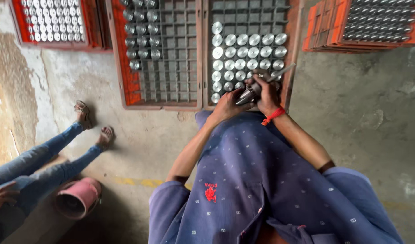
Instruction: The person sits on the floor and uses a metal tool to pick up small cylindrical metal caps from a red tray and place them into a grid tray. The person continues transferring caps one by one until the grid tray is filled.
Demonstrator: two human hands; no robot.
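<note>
Where both hands meet, at about 12 o'clock from the body, these points are noted:

Part in hand: a shiny metal cylinder [248,94] is held above the near edge of the right-hand crate [286,86], at roughly 1 o'clock in the view.
Left hand [228,105]: closed around the lower end of the cylinder, fingers wrapped under it.
Right hand [267,95]: curled shut over the upper end; a thin metal rod [283,72] is seen projecting from it toward 2 o'clock, though what it belongs to cannot be told.
Crate contents: rows of round bright parts [248,52] are stood on end in grid cells.
Neighbouring crate [121,58]: at 11 o'clock, mostly bare grid.
Handling: the cylinder is judged heavy for its bulk, rigid, hard and smooth, so slip is likely if oily; no fragility is expected.
Hold: the plain round barrel is best taken across its middle, thumb opposed.
Bystander: legs in jeans [40,156] are stretched at 9 o'clock, beside a pink bucket [77,197].
</note>
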